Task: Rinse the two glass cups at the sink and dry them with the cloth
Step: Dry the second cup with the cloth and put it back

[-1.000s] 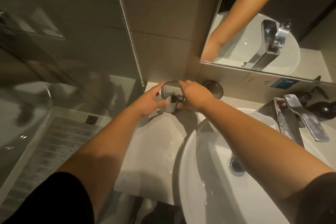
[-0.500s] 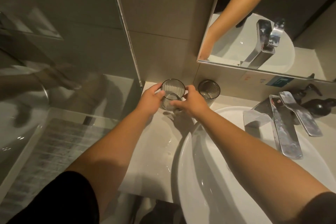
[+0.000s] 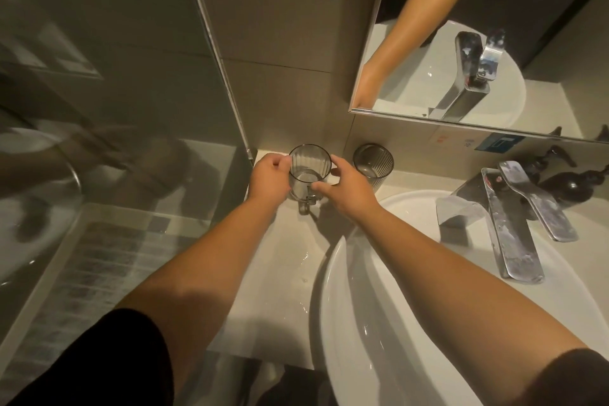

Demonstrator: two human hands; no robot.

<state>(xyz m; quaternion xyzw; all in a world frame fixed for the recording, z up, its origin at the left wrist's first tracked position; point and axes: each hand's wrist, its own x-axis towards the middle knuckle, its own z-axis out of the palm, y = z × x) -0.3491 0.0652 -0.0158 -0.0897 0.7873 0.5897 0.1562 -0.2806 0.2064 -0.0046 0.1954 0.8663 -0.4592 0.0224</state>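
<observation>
Both bare forearms extend toward the far side, converging. Left hand (image 3: 268, 180) and right hand (image 3: 349, 188) face each other, fingers curled inward in a grip

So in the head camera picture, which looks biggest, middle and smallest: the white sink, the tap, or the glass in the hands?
1. white sink
2. tap
3. glass, held by both hands, farther from the camera
</observation>
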